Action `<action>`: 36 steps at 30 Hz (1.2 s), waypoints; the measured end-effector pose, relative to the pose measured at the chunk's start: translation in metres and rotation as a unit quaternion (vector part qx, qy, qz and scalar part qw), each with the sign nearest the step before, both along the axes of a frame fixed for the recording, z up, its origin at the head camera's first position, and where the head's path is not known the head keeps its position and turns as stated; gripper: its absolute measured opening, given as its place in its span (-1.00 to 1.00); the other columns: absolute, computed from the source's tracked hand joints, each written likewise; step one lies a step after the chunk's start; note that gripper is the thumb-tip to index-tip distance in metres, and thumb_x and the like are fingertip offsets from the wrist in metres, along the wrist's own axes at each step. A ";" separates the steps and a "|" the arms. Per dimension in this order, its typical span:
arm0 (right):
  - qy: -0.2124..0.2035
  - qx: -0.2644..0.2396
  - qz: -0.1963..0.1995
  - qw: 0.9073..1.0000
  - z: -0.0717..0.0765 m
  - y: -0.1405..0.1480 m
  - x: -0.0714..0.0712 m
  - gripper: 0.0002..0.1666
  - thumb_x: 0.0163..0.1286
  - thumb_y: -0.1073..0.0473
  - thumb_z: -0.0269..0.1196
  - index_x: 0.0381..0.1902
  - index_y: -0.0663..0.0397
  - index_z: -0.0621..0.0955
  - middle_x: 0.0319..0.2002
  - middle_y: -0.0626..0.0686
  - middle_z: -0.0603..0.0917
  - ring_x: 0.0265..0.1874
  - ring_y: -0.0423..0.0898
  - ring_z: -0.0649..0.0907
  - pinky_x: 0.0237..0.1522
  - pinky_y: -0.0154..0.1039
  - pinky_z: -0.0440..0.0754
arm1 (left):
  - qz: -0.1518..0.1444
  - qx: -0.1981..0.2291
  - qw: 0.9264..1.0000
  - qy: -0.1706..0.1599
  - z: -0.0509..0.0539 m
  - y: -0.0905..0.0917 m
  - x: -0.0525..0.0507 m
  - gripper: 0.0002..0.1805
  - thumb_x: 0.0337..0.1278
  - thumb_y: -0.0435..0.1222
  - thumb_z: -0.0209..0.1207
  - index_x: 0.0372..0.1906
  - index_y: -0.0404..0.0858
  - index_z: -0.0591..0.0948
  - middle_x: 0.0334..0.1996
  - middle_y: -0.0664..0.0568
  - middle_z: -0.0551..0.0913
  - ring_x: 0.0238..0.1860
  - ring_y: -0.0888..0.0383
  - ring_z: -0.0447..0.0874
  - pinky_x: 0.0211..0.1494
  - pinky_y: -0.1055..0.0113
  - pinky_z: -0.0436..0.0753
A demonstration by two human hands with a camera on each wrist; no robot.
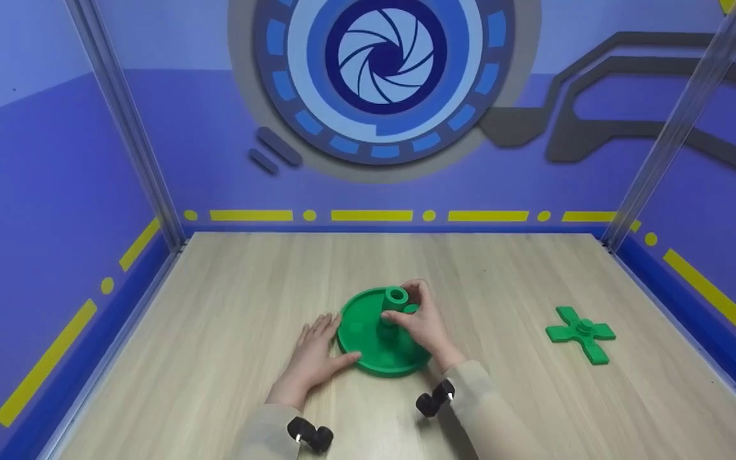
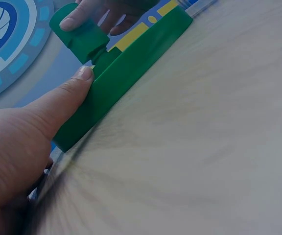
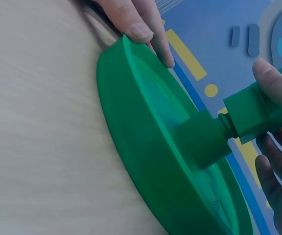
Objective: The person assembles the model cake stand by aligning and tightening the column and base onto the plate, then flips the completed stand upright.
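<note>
A round green dish (image 1: 368, 361) with a raised rim lies on the table, a short thick post (image 3: 199, 139) standing at its middle. My right hand (image 1: 424, 326) pinches a green hollow piece (image 1: 396, 296) between thumb and fingers, directly above the post. A narrow ridged neck (image 3: 227, 126) shows between piece and post; how deep it sits in the post is hidden. My left hand (image 1: 314, 361) touches the dish's left side. Its thumb (image 2: 67, 95) lies straight on the rim, and the other fingers extend along the outer edge.
To the right, a flat green cross-shaped piece (image 1: 580, 333) with a round stub on top lies on the wooden table (image 1: 246, 287). Blue panels (image 1: 202, 140) and metal posts (image 1: 128, 121) enclose the table at the back and sides.
</note>
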State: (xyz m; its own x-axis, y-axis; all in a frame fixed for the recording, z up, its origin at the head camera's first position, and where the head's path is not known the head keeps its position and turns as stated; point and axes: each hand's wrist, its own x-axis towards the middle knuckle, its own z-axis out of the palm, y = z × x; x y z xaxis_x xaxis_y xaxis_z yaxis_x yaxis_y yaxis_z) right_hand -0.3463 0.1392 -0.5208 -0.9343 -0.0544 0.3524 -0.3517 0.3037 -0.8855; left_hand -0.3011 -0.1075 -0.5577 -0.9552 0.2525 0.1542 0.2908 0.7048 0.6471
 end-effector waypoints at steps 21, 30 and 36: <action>-0.039 -0.010 0.144 0.989 0.007 0.020 0.001 -0.33 0.41 0.36 0.32 0.45 0.23 0.45 0.37 0.31 0.56 0.37 0.28 0.55 0.48 0.24 0.44 | 0.005 -0.003 1.000 -0.005 0.001 0.001 0.001 0.06 0.15 0.23 0.34 0.58 -0.30 0.26 0.57 -0.33 0.23 0.64 -0.27 0.05 0.72 -0.23 -0.07; -0.029 -0.027 0.083 0.996 0.008 0.007 0.000 -0.40 0.24 0.44 0.43 0.25 0.29 0.55 0.12 0.27 0.70 0.19 0.19 0.65 0.36 0.25 0.52 | 0.005 -0.005 1.000 0.001 0.001 0.001 0.000 0.08 0.14 0.23 0.35 0.58 -0.31 0.26 0.57 -0.34 0.24 0.64 -0.28 0.06 0.72 -0.23 -0.06; -0.024 -0.034 0.045 0.998 0.005 0.003 -0.001 -0.43 0.18 0.36 0.52 0.12 0.20 0.55 0.01 0.15 0.71 0.07 0.02 0.66 0.28 0.19 0.55 | 0.003 -0.004 1.000 0.002 0.001 0.001 0.000 0.09 0.14 0.24 0.35 0.58 -0.31 0.25 0.57 -0.34 0.24 0.64 -0.28 0.06 0.71 -0.24 -0.07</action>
